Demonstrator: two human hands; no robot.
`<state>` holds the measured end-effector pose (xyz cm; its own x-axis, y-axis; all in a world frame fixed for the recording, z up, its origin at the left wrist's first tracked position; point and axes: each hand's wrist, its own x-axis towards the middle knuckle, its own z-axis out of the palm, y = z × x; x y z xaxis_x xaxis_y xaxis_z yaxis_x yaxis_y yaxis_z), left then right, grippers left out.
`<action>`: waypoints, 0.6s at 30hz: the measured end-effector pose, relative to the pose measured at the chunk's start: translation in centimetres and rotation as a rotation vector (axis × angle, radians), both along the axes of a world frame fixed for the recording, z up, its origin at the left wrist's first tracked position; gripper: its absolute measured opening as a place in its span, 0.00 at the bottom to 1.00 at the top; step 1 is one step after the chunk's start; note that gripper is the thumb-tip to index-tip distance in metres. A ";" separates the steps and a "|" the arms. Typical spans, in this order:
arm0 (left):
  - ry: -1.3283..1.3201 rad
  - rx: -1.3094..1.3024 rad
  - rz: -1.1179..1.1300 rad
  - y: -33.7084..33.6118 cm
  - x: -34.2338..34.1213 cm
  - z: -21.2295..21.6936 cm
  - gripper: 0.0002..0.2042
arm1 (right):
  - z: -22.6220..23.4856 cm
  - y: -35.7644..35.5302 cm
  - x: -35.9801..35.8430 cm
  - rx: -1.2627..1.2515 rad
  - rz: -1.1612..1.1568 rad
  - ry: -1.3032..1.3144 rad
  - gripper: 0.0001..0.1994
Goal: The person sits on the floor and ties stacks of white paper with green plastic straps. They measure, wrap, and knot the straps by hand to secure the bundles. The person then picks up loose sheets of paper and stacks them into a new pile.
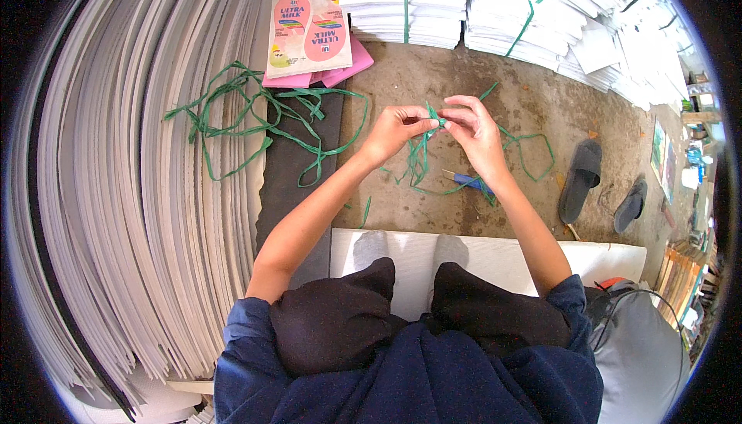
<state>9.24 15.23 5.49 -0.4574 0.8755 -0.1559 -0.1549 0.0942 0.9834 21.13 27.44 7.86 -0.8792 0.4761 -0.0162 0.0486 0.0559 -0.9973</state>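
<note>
Green plastic twine (418, 155) hangs in a loose bunch between my two raised hands, above the concrete floor. The thumb and fingers of my left hand (394, 132) pinch the twine close to a small knot-like gather. My right hand (475, 136) meets it from the other side, thumb and index finger closed on the same gather, other fingers curled above. Below my right hand lies a blue-handled tool (471, 183) with a thin pointed tip, partly covered by twine strands. More tangled green twine (232, 119) spreads at the left over the sheet stack's edge and a dark mat.
A tall stack of pale sheets (131, 161) fills the left side. Pink printed cardboard (309, 37) lies at its far end. Tied white paper bundles (406, 3) line the back. Dark sandals (580, 180) rest at the right. My socked feet stand on a white board (495, 258).
</note>
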 end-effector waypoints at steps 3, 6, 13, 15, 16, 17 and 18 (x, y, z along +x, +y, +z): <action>-0.021 0.008 -0.006 0.0 0.2 0.7 0.07 | 0.1 -0.1 0.0 0.012 0.005 0.006 0.16; 0.046 -0.032 0.035 0.1 0.6 0.6 0.09 | 0.2 -0.3 0.0 -0.093 -0.013 -0.005 0.17; 0.278 -0.028 0.123 0.1 1.4 0.7 0.11 | 0.9 -1.3 -0.2 -0.153 -0.030 0.068 0.19; 0.298 0.014 0.146 0.2 1.4 0.7 0.11 | 0.8 -1.5 -0.3 -0.115 -0.048 0.094 0.19; 0.293 0.025 0.153 0.2 1.3 0.8 0.10 | 0.6 -1.5 -0.3 -0.100 -0.059 0.087 0.19; 0.287 0.036 0.160 0.2 1.3 0.9 0.10 | 0.4 -1.3 -0.2 -0.084 -0.069 0.080 0.19; 0.264 0.039 0.159 0.2 1.2 0.9 0.10 | 0.4 -1.2 -0.2 -0.068 -0.079 0.073 0.19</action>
